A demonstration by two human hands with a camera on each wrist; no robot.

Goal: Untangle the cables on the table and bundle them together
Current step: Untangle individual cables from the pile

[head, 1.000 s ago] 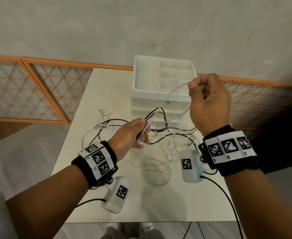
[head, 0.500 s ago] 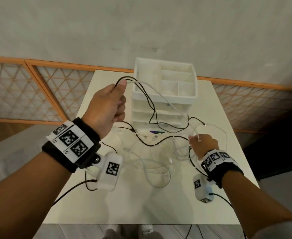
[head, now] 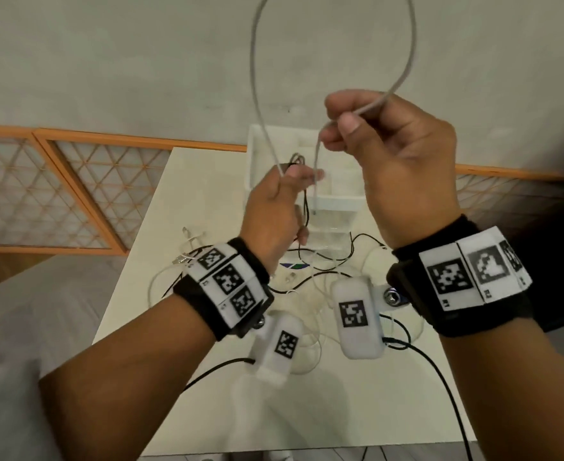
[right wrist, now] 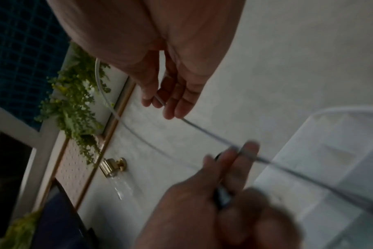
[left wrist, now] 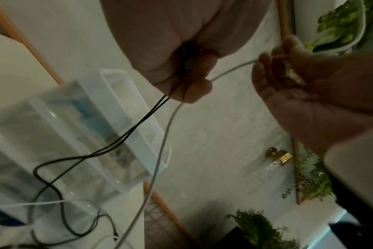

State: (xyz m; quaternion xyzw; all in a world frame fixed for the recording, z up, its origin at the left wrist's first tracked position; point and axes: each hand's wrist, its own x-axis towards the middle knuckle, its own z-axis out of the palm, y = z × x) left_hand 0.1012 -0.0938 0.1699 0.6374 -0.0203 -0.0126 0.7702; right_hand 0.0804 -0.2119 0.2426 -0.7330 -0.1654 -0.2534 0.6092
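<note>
Both hands raised above the cream rectangular bench [head: 160, 277].

Right hand [head: 403, 168]: thumb and fingers pinching a thin pale-grey round cable [head: 257, 81]; tall loop arcing up past the top of the head view, short free end dangling below the pinch.

Left hand [head: 274, 207]: fist clenched round the other leg of that grey loop plus a folded thin black cable [left wrist: 126, 134], two black strands trailing down to the bench. Probably a connector in the fist too; wrist view too dark to confirm.

Rest of the tangle, black and white thin cables [head: 310, 294], on the bench between the wrists, just in front of the white plastic drawer organiser [head: 333, 201].

Task status: early. One grey cable mostly lifted out, nothing bundled.

Risks:
- Black strands still threaded into the pile; further lift likely to tighten a knot or drag the whole heap up.
- Trailing strands close to the organiser; snag on a corner could tip or shift it.
- Grey loop held only by a light pinch; slip drops it back into the tangle.
- Wrist-camera leads hanging over the same pile; easy to hook.
</note>
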